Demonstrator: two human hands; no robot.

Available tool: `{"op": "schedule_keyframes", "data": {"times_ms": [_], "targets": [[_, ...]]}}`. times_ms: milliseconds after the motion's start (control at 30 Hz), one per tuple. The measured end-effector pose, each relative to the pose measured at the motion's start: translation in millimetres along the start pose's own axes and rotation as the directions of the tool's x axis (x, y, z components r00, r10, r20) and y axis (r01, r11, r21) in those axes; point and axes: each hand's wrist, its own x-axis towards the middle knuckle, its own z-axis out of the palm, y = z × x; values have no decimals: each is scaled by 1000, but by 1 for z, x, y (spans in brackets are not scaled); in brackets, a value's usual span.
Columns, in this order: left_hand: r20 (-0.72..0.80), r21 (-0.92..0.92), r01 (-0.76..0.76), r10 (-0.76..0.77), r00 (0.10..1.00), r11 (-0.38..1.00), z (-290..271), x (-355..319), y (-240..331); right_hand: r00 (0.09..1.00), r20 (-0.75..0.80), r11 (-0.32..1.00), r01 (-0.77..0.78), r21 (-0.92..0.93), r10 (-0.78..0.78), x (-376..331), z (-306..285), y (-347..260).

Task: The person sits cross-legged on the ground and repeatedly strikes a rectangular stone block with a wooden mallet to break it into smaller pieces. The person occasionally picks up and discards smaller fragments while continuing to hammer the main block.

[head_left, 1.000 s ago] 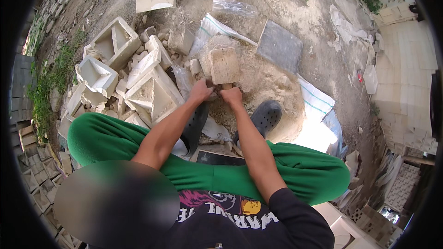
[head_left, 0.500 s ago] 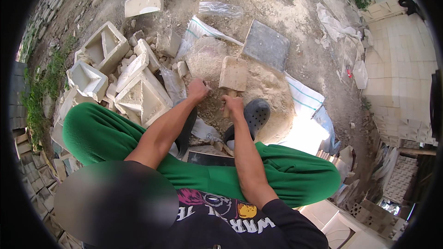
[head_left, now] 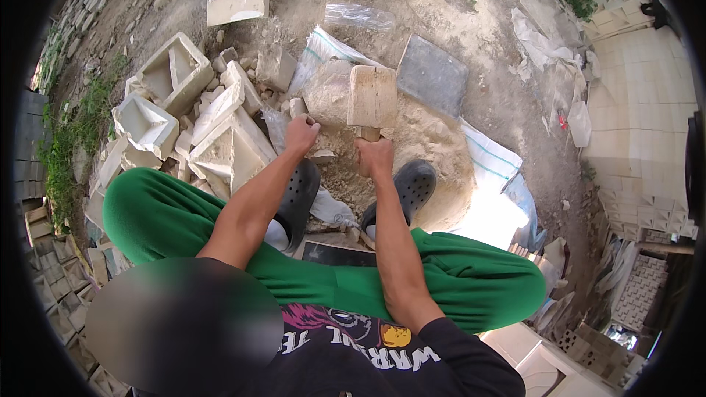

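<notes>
My right hand point(head_left: 375, 156) is wrapped round the short handle of a wooden mallet point(head_left: 371, 97). The mallet's blocky pale head points away from me, over a heap of crushed, sandy rubble point(head_left: 430, 143). My left hand point(head_left: 302, 134) is closed, its fingers curled in. Whatever those fingers hold, if anything, is hidden. Just beyond it lies a small beige chunk point(head_left: 297, 107); whether they touch I cannot tell. A flat pale fragment point(head_left: 322, 155) rests on the rubble between my hands. Behind the mallet sits a larger powdery mound point(head_left: 328, 92).
Broken pale blocks point(head_left: 231, 148) are piled at the left, with a hollow block point(head_left: 168, 73) among them. A grey slab point(head_left: 432, 76) lies beyond the rubble. White woven sacking point(head_left: 489, 153) spreads under its right side. My dark clogs point(head_left: 413, 185) flank the work spot.
My left hand has shifted left and slightly away from me, uncovering the flat fragment. The mallet has come up, its head looking larger. The view has shifted slightly.
</notes>
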Motion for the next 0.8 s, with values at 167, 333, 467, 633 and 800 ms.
{"op": "schedule_keyframes", "data": {"times_ms": [167, 333, 467, 633, 800], "targets": [[-94, 8, -3, 4, 996, 1000, 1, -19, -47, 970, -32, 964, 245, 101, -243, -12, 6, -70], [-128, 30, -78, 81, 988, 996, -2, -22, -44, 969, -45, 967, 240, -85, -244, 14, 47, -29], [-194, 61, -35, 47, 980, 997, -5, -21, -45, 991, 132, 949, 9, -316, 35, 5, 58, 7], [-406, 39, -134, 138, 903, 990, -10, -25, -35, 995, 97, 958, 6, -288, 23, -1, 60, -4], [-216, -4, -216, 210, 954, 976, -16, -17, -28, 982, -50, 982, 180, -53, -183, -12, 46, -39]]}}
